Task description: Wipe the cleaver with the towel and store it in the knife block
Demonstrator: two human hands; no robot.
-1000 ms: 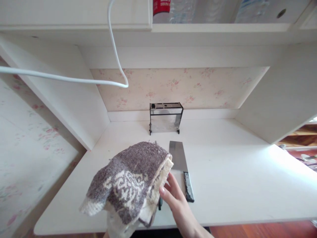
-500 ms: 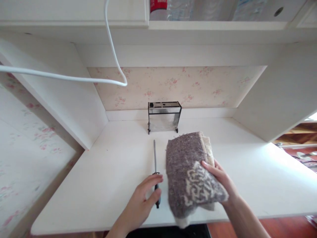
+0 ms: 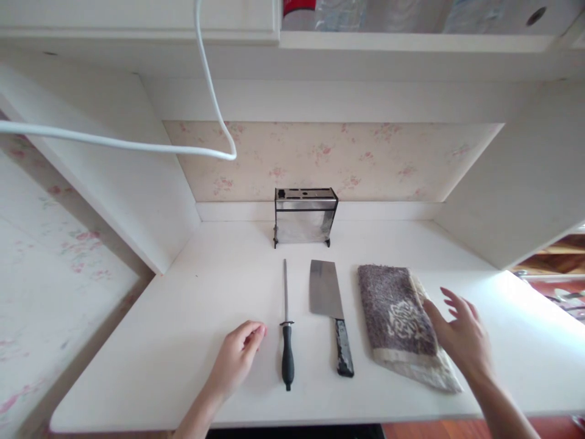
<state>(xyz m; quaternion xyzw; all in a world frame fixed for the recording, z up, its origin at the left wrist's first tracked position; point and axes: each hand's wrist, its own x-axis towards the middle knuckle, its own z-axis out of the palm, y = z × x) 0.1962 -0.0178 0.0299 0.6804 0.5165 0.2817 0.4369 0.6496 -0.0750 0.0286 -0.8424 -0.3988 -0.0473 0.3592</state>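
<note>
On the white table lies a folded purple-grey towel (image 3: 388,305) with a cream pattern and pale edge. My right hand (image 3: 464,338) is at its right side, fingers spread, the thumb at the towel's edge. Left of the towel lies a cleaver (image 3: 325,289), blade pointing away, its worn black handle toward me. Beside that is a sharpening steel (image 3: 287,353) with a black handle, its rod also pointing away. My left hand (image 3: 237,350) rests just left of the steel, apart from it, fingers curled in against the thumb with nothing visible in them.
A metal-and-black knife rack (image 3: 305,222) stands at the back of the white table (image 3: 192,292) near the wall. Overhead, a white cable (image 3: 137,145) hangs at upper left. A shelf (image 3: 411,42) above holds plastic bottles. White side panels (image 3: 512,164) flank the table.
The towel has come down onto the table at the right, uncovering the cleaver. My right hand has let go of it and spread. My left hand has moved left, off the steel's handle, and closed.
</note>
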